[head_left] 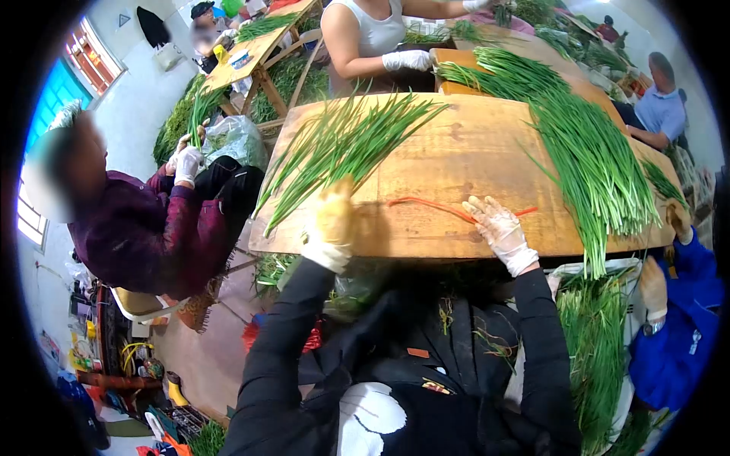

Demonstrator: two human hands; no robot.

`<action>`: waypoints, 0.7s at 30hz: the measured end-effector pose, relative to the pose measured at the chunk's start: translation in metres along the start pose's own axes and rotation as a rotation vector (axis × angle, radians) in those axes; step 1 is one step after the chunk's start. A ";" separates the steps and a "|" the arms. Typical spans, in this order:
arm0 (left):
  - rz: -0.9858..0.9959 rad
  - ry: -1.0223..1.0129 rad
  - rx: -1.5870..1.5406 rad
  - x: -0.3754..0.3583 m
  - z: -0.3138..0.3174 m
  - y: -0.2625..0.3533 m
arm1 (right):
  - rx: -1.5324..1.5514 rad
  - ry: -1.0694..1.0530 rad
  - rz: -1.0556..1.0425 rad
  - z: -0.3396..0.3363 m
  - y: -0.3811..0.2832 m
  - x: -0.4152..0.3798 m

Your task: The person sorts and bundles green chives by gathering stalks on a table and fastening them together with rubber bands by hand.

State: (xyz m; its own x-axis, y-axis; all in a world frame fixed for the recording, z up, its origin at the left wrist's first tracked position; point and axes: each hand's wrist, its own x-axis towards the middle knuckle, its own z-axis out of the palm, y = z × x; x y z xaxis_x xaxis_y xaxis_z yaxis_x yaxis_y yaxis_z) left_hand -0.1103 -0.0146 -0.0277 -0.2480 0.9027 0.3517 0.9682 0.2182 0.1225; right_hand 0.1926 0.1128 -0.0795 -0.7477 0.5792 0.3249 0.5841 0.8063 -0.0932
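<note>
In the head view, my left hand [332, 220], in a pale glove, is raised at the near side of the wooden table, by the lower ends of a loose spread of green chives [357, 144]. It is blurred, and its fingers cannot be made out clearly. My right hand [499, 232], in a stained whitish glove, lies with fingers extended on a thin red tie [426, 204]. The tie runs across the tabletop [456, 159], its middle hidden under that hand, its right end showing beyond.
A big pile of chives [593, 167] covers the table's right side. More chives [597, 342] lie in a container below. A person in maroon [144, 228] sits at left holding stalks. A person in blue [677, 319] is close at right; another in white [369, 38] is across.
</note>
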 end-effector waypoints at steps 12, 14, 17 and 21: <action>-0.206 -0.559 -0.044 0.031 0.032 -0.079 | 0.326 0.153 0.075 0.000 0.014 0.020; -0.323 -0.648 -0.341 0.047 -0.022 -0.051 | 0.247 0.100 0.050 -0.006 0.011 0.023; -0.455 -0.750 -1.378 0.066 -0.047 -0.054 | 0.168 -0.014 0.082 -0.017 0.008 0.022; -0.349 -0.646 -1.654 0.062 -0.071 -0.002 | 0.535 -0.045 0.195 -0.040 -0.019 0.039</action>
State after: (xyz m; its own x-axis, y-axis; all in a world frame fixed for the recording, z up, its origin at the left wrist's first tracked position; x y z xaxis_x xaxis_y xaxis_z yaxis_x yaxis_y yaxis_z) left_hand -0.1301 0.0150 0.0600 0.0312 0.9756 -0.2174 -0.2502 0.2183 0.9433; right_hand 0.1650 0.1151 -0.0279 -0.6613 0.7188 0.2147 0.4804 0.6256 -0.6147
